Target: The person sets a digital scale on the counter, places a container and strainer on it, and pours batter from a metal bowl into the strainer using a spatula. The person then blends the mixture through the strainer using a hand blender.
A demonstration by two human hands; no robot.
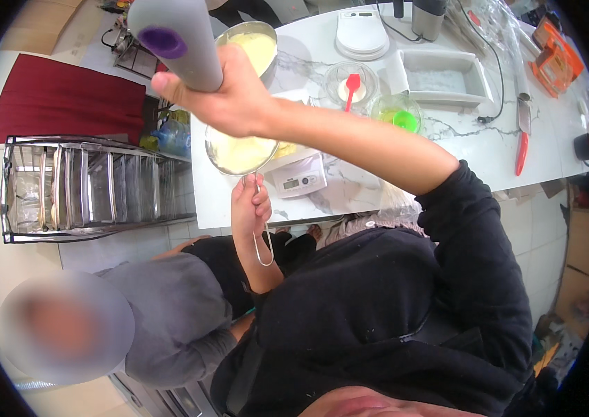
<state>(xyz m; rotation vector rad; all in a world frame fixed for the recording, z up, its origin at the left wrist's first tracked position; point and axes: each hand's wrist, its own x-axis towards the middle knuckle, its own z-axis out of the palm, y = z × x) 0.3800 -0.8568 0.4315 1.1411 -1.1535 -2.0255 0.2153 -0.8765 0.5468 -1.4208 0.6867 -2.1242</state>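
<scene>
Pale yellow batter fills the wire-handled sieve (241, 151) at frame centre, left hand (250, 206) clenched on its handle over the scale (299, 178). Right hand (228, 97) grips a grey cylinder (175, 38), upper left, perhaps a blender, raised clear of the marble counter (378, 187).

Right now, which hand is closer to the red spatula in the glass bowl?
Right. The right hand grips a grey cylinder just left of the red spatula. The left hand holds the sieve handle, nearer the table edge.
</scene>
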